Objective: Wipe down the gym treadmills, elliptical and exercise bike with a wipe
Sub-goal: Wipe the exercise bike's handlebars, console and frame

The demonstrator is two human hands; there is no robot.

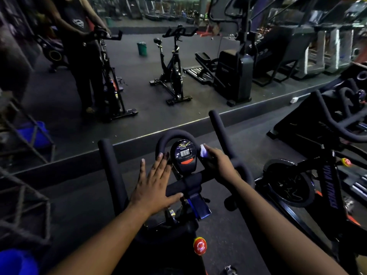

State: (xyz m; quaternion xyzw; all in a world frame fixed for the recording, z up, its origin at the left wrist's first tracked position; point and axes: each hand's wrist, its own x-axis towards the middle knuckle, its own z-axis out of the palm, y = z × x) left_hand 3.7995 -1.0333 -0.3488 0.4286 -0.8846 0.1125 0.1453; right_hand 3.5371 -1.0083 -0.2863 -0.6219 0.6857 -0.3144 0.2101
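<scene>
Centre of frame: a white wipe (204,150) pinched in the right hand (219,165), just right of the bike (117,175) console (183,155), the nearer hand to it. Left hand (155,185) lies flat, fingers spread, left of console

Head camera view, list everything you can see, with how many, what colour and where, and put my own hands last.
black exercise bike handlebar: one, black padded, centre foreground
oval black bike console: one, black with orange button, inside the handlebar loop
round red knob: one, red, low on the frame
small white wipe: one, white, right of the console
second black bike: one, black, right
mirror wall: one, ahead, reflecting bikes, a green bin and a standing person
blue tub: one, blue, left, seen in the mirror
left hand: one, flat on the handlebar
right hand: one, grip on the wipe
</scene>
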